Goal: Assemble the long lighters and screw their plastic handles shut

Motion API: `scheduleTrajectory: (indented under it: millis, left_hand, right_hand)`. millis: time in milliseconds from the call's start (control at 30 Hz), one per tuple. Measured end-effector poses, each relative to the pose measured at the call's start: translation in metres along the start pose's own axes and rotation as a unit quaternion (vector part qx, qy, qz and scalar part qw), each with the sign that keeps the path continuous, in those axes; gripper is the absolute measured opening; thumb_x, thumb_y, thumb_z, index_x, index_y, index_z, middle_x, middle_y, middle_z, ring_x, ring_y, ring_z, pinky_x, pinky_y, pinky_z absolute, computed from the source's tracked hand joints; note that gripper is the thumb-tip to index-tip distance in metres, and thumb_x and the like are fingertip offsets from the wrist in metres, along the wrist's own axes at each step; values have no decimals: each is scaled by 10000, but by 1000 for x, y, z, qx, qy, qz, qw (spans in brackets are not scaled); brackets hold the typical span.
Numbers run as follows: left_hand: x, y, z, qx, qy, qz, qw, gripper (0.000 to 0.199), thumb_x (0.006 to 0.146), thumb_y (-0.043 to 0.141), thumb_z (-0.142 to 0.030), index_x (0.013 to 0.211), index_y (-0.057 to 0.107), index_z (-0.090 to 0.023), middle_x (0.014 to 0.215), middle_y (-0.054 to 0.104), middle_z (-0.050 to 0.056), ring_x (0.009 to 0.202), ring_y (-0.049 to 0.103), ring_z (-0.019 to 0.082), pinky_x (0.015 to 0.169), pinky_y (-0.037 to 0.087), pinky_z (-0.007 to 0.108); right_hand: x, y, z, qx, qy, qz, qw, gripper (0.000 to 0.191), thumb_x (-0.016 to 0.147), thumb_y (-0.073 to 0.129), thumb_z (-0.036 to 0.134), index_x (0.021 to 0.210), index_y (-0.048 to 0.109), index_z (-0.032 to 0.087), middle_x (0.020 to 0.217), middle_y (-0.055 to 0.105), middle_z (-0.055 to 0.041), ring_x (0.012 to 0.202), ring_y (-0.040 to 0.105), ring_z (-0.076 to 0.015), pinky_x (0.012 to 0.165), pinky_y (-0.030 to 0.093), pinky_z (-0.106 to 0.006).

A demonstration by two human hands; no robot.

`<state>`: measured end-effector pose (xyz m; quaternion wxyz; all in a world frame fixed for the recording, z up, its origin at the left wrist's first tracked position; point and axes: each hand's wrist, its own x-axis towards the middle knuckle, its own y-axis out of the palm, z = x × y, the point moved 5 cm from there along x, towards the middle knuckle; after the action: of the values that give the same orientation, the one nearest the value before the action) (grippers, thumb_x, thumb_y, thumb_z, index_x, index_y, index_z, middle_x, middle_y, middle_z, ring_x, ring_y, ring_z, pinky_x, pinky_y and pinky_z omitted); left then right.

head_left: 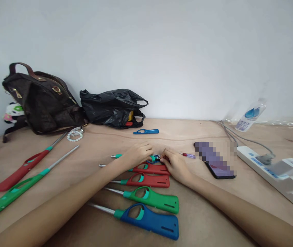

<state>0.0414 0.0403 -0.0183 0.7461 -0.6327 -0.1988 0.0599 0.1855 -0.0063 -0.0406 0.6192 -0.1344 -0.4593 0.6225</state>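
Note:
An opened gas lighter (154, 158) lies at the back of a row of lighters, its teal and dark inner parts showing between my hands. My left hand (139, 153) has its fingers bent around the teal part near the barrel. From the other side, my right hand (175, 165) pinches at the handle end, where its fingertips hide the small parts. Just in front lie a red lighter (153, 168) and a second red lighter (145, 180), then a green lighter (154, 199) and a blue lighter (153, 219). A loose blue shell half (153, 131) rests beyond my hands.
A screwdriver (189, 155) and phone (217, 161) lie right, before a power strip (259, 168) and tilted bottle (250, 116). Left are another red lighter (20, 171), another green lighter (20, 192), and a bracelet (75, 136). A backpack (45, 103) and black plastic bag (107, 106) stand behind.

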Motion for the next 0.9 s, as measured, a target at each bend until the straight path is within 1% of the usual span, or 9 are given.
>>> scheduleTrajectory:
  millis: [133, 233, 367, 533, 700, 900]
  left_hand:
    - [4, 1, 1, 11, 27, 13, 999, 79, 861, 663, -195, 843, 613, -137, 913, 620, 62, 853, 585, 203, 740, 437, 276]
    - [5, -1, 1, -2, 30, 5, 1000, 68, 854, 666, -179, 832, 615, -141, 896, 612, 52, 822, 576, 192, 724, 426, 266]
    - [4, 2, 4, -56, 17, -10, 998, 64, 890, 608, -161, 827, 616, -154, 877, 604, 33, 825, 574, 175, 720, 420, 247]
    - [2, 10, 8, -104, -7, -18, 994, 64, 892, 592, -149, 836, 622, -152, 857, 609, 36, 829, 581, 176, 737, 430, 249]
    - [-2, 11, 8, -112, -26, -29, 993, 77, 906, 560, -145, 858, 620, -155, 870, 601, 38, 829, 578, 173, 756, 439, 253]
    - [-3, 11, 7, -97, -23, -43, 994, 57, 901, 562, -128, 865, 603, -139, 887, 593, 48, 846, 575, 184, 746, 433, 255]
  right_hand:
    - [0, 1, -2, 8, 9, -1, 1000, 165, 864, 518, 75, 755, 513, 200, 792, 633, -31, 732, 570, -178, 665, 408, -280]
    - [0, 2, -2, 13, 8, -3, 1000, 164, 864, 514, 79, 754, 512, 200, 793, 631, -31, 736, 568, -179, 669, 412, -283]
    - [0, 2, -3, 13, 5, -5, 1000, 154, 864, 507, 90, 760, 515, 203, 796, 627, -32, 740, 564, -180, 677, 420, -288]
    - [0, 1, -2, 12, 6, -10, 1000, 151, 855, 500, 88, 762, 507, 207, 796, 620, -32, 747, 564, -184, 686, 426, -293]
    - [-1, 1, -3, 10, -3, -14, 1000, 149, 858, 488, 96, 761, 502, 209, 796, 616, -34, 749, 565, -186, 689, 430, -295]
    - [-1, 2, -4, 17, -5, -16, 1000, 136, 859, 489, 96, 781, 502, 207, 818, 615, -38, 768, 566, -189, 699, 433, -297]
